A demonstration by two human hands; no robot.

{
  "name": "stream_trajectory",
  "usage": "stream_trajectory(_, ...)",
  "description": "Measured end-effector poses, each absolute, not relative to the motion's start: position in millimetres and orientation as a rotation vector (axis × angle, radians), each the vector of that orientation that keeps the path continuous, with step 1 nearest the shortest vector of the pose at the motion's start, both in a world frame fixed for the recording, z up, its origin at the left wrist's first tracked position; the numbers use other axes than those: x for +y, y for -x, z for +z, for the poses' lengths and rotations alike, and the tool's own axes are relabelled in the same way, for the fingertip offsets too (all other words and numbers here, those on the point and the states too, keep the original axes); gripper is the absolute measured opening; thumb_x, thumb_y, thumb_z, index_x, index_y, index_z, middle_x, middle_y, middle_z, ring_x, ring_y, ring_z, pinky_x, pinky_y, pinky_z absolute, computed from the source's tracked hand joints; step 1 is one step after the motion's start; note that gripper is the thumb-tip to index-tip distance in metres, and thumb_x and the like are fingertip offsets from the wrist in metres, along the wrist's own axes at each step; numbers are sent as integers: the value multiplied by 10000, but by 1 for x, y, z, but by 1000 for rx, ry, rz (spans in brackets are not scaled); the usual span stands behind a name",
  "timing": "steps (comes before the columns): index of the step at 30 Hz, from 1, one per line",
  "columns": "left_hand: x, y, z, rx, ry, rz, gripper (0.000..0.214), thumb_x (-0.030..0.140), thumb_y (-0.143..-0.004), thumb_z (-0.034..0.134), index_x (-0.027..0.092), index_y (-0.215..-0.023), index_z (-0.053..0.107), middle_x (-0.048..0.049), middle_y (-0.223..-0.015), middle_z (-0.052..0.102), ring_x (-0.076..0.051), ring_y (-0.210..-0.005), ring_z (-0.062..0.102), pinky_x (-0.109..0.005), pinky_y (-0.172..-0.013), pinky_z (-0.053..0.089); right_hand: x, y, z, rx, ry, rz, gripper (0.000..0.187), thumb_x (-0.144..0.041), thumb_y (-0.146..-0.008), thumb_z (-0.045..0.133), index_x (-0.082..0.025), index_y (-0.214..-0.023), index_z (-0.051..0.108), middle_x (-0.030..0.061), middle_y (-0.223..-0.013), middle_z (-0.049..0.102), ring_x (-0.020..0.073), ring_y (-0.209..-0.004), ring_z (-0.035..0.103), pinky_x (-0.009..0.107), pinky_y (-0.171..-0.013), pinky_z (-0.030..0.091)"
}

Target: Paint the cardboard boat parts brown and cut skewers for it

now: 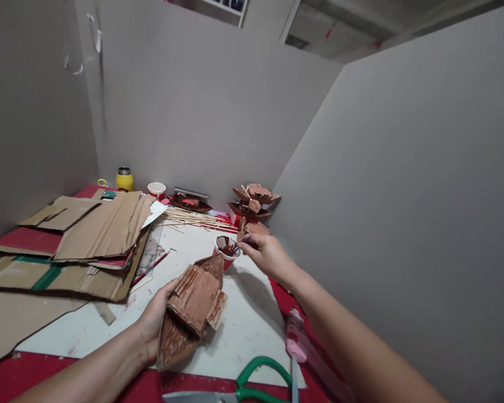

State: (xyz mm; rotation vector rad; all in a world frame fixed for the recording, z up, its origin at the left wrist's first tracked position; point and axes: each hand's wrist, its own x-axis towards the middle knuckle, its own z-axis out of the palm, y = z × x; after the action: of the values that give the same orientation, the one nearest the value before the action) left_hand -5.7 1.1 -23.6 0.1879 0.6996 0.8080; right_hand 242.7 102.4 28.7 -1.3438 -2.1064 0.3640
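Though print on the paint cup [223, 244] is illegible, left hand [153, 320] gripping cardboard boat [193, 305], right hand [265, 253] pinching brush [246, 238].

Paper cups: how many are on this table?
2. The back cup stands near the yellow flask; the brown-smeared cup sits by the right hand. Cardboard may hide more.
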Motion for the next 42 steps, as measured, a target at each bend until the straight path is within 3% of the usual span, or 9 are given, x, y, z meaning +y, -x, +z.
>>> stream_trajectory(4, 2, 4, -21, 700, -171, 806, 370, 382, -910, 552, 67, -980, 734, -158, -761, 798, -249, -604, 735, -331, -588, 579, 108, -242, 22, -2119, 1344, 465, 227, -346, -986, 645, -149, -1092, 680, 42, -1047, 715, 181, -858, 708, 354, -753, 603)
stream_trajectory(10, 4, 5, -22, 731, -166, 798, 366, 407, -923, 536, 95, -935, 727, -132, -721, 791, -245, -564, 721, -338, -552, 574, 98, -251, 29, -1840, 1310, 412, 284, -410, -969, 626, -154, -867, 691, 8, -764, 700, 137, -643, 640, 285, -621, 536)
stream_trajectory(14, 3, 5, -22, 742, -172, 809, 371, 412, -923, 539, 94, -970, 724, -110, -653, 769, -243, -554, 716, -335, -555, 573, 87, -252, 34, -1692, 1269, 446, 313, -464, -859, 685, -167, -767, 712, 35, -680, 726, 154, -562, 619, 277, -555, 507)
stream_trajectory(19, 3, 3, -17, 755, -181, 812, 402, 402, -937, 509, 73, -1032, 720, -125, -661, 770, -241, -516, 697, -322, -502, 544, 72, -252, 40, -1488, 1241, 520, 305, -474, -773, 762, -170, -774, 734, 42, -673, 742, 156, -561, 640, 261, -530, 512)
stream_trajectory(30, 4, 1, -12, 787, -190, 863, 402, 389, -965, 464, 113, -827, 723, -108, -619, 754, -217, -500, 693, -304, -516, 557, 20, -268, 38, -994, 1142, 796, 462, -557, -551, 925, -187, -705, 694, 12, -554, 707, 112, -415, 605, 202, -412, 520)
stream_trajectory(37, 4, 1, -16, 811, -212, 871, 338, 345, -941, 518, 115, -815, 732, -115, -698, 790, -225, -578, 731, -317, -591, 589, -28, -258, 19, -877, 1113, 960, 341, -465, -693, 898, -193, -790, 718, 28, -618, 737, 122, -461, 630, 195, -415, 521)
stream_trajectory(42, 4, -1, -7, 851, -226, 840, 366, 351, -947, 505, 109, -819, 748, -127, -713, 798, -233, -594, 747, -318, -591, 597, -30, -259, 0, -925, 1147, 990, 314, -480, -798, 823, -204, -879, 697, 47, -682, 759, 150, -525, 658, 180, -351, 426)
